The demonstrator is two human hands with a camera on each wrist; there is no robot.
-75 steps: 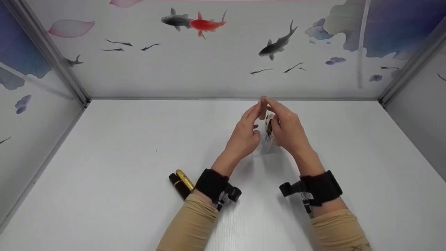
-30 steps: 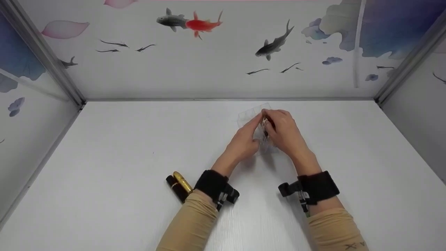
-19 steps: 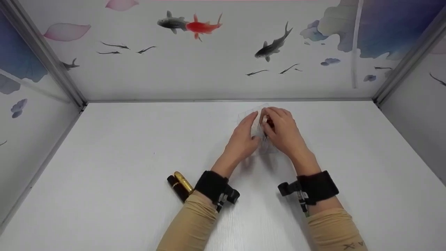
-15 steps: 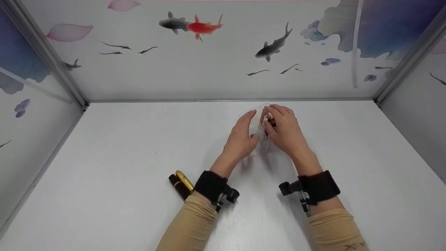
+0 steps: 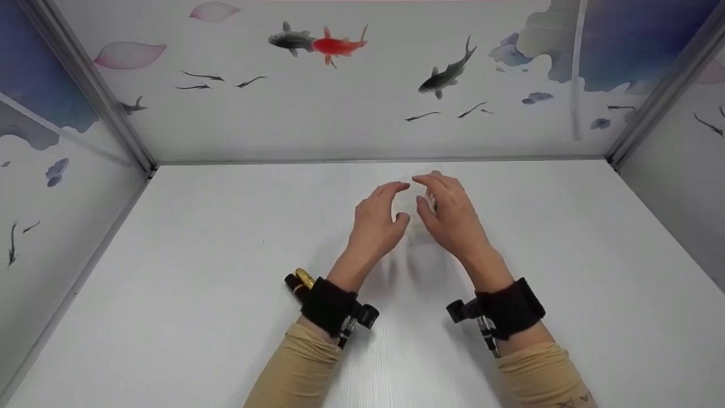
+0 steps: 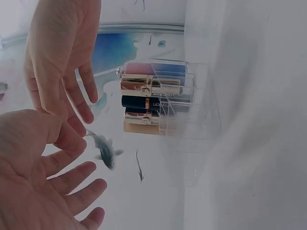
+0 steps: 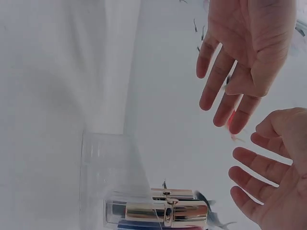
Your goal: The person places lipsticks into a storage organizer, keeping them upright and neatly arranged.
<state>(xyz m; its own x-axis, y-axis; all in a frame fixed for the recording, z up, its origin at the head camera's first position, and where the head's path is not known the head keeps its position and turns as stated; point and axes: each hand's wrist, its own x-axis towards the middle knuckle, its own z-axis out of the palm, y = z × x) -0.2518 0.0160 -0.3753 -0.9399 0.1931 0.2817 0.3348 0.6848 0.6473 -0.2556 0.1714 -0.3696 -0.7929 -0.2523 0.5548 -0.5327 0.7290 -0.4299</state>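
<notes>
Both hands are off the clear acrylic lipstick organizer (image 5: 422,229) right now, and it sits on the white table (image 5: 198,255) directly ahead of and between them, toward the back wall. The left hand (image 5: 375,218) and right hand (image 5: 447,212) hover on either side with fingers loosely spread and gently curved, holding nothing. From the head view the right hand looks a touch nearer, partly covering the box, so you barely make out the clear walls. The wrist cams tell way more: the left wrist view shows the organizer (image 6: 168,103) with several lipstick tubes (image 6: 151,86) standing side by side in its compartments, long axes upright off the table, gold bands showing. The right wrist view catches the empty clear compartments (image 7: 103,172) and one gold-trimmed lipstick (image 7: 165,211) at the edge of frame, plus both open palms well apart from the box. What only the head view has is the black and gold lipstick tubes (image 5: 299,280) lying flat by the left wristband (image 5: 328,297), near the left hand's side.
</notes>
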